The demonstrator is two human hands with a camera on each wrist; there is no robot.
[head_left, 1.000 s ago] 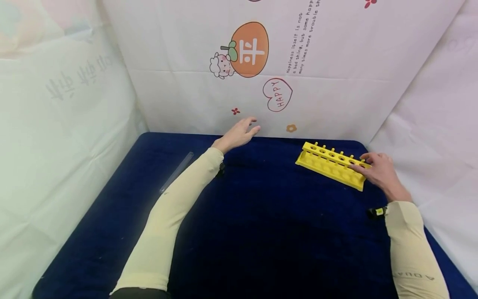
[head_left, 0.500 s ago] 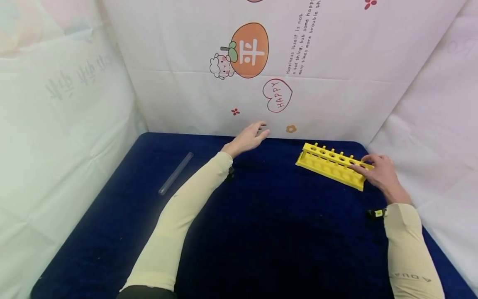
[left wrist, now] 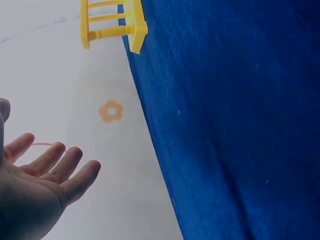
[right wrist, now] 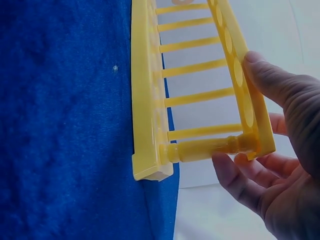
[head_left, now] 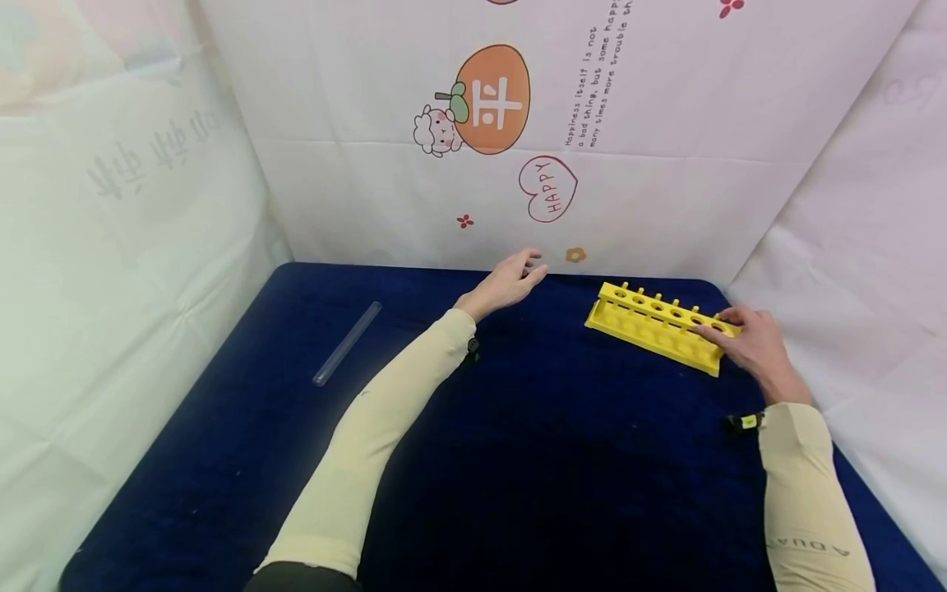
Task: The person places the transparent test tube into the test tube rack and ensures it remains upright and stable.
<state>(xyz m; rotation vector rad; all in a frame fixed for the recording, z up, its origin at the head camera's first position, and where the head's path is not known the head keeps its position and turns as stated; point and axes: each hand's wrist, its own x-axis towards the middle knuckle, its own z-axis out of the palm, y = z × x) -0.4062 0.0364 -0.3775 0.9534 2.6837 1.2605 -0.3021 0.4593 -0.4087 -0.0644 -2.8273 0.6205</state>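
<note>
A yellow test tube rack point(head_left: 651, 344) stands at the right back of the table, its row of round holes facing up. My right hand point(head_left: 758, 345) grips its right end. The right wrist view shows the thumb on the top plate of the rack point(right wrist: 142, 100) and the fingers near the end post and under that plate. My left hand point(head_left: 506, 284) hovers over the back edge, left of the rack and apart from it. Its fingers are loosely bent and hold nothing, as the left wrist view of the hand point(left wrist: 55, 182) confirms. A clear test tube point(head_left: 346, 344) lies at the left.
A dark blue cloth point(head_left: 562, 460) covers the table. A white printed sheet point(head_left: 370, 197) rises right behind its back edge. More white sheets enclose the left side point(head_left: 133, 271) and the right side point(head_left: 880, 271).
My left hand has moved right and slightly nearer, towards the rack. Its sleeve has slid away from the test tube, which now shows in full. The right hand and rack stay practically still.
</note>
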